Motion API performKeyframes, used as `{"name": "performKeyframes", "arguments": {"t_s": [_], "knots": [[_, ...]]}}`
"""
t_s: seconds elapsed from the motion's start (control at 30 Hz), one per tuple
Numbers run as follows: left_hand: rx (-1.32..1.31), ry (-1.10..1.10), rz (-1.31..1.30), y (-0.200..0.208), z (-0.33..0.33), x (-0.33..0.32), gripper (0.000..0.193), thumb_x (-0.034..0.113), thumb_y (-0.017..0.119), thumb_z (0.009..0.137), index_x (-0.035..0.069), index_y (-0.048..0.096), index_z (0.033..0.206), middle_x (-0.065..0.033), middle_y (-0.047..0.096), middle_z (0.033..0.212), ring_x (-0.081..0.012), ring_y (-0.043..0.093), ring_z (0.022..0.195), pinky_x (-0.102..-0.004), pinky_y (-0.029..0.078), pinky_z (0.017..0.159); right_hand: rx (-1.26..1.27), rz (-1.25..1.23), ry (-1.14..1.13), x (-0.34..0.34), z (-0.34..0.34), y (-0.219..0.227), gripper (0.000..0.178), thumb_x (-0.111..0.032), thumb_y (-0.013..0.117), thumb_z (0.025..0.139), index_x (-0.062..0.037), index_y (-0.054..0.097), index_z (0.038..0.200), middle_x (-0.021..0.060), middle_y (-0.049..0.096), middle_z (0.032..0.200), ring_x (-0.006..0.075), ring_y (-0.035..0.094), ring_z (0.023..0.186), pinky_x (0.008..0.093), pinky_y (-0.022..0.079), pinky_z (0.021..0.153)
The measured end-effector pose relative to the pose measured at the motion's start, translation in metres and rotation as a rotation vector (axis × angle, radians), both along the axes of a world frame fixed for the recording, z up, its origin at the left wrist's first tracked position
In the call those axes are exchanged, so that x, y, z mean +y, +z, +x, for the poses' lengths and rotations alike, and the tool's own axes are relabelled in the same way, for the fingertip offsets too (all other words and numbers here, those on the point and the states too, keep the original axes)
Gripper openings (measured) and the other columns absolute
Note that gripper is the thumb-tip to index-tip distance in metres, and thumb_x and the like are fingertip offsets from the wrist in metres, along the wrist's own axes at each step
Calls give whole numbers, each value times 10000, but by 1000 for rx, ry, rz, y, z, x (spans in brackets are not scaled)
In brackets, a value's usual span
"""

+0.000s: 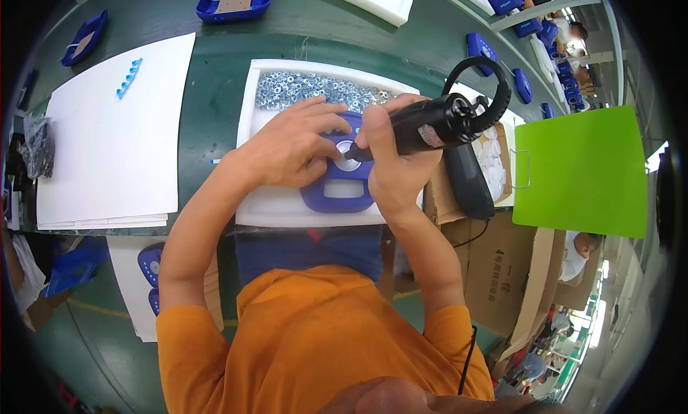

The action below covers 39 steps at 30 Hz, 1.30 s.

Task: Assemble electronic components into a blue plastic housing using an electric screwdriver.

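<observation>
A blue plastic cover with a rectangular opening and a round silvery dial lies in front of me on a white foam tray. My left hand holds the cover, its fingers bent over the upper left part and the dial's edge. Wrapped in my right hand is a black electric screwdriver, tilted, with its tip down at the dial. Whether the tip touches a fastener is hidden. Many small metal nuts fill the tray's far compartment, just beyond my left fingers.
White sheets with a blue clip strip cover the left of the green table. To the right are a black elongated case, an open carton of white pieces and a green board. Blue housings stand beyond.
</observation>
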<state>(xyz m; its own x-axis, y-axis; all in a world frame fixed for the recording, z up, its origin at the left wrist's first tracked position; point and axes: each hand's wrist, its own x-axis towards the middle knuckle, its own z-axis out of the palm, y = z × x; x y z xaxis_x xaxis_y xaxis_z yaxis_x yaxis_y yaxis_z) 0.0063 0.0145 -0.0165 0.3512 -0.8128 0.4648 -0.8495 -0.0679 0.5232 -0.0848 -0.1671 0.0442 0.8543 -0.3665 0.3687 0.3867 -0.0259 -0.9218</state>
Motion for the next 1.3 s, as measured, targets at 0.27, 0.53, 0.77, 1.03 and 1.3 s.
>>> {"name": "performKeyframes", "arguments": {"t_s": [0.27,0.53,0.77,1.03,1.3], "knots": [[-36,4,49,3,-2,0,303,84,749,805,138,915,1052,-88,735,1423,-356,562,1571,-614,343,1400,-43,146,356,-31,8,3,382,-69,960,954,-44,665,1196,35,719,995,94,670,848,263,552,728],[-54,19,45,4,-2,-1,314,77,758,800,158,917,1058,-81,738,1418,-348,562,1571,-608,335,1406,-39,71,338,-25,9,-5,374,-40,962,949,-59,662,1173,38,730,948,103,652,821,259,538,723],[-46,16,59,4,-3,0,311,69,757,796,158,918,1047,-80,738,1406,-343,564,1570,-610,333,1407,-50,2,399,-31,13,-4,323,-92,854,1055,-77,551,1166,82,639,863,168,621,668,344,553,638],[-61,13,59,7,-1,-3,302,52,750,797,143,919,1030,-83,741,1412,-344,583,1556,-606,344,1405,-77,11,414,-42,14,-3,471,-121,947,979,-26,628,1312,72,691,921,155,663,781,317,558,702],[-26,17,47,6,0,-4,370,-9,712,732,109,922,1013,-120,775,1415,-376,592,1558,-654,354,1397,-22,116,32,-125,4,46,443,-316,623,1193,-17,527,1505,133,686,1117,216,705,987,400,623,909]]}}
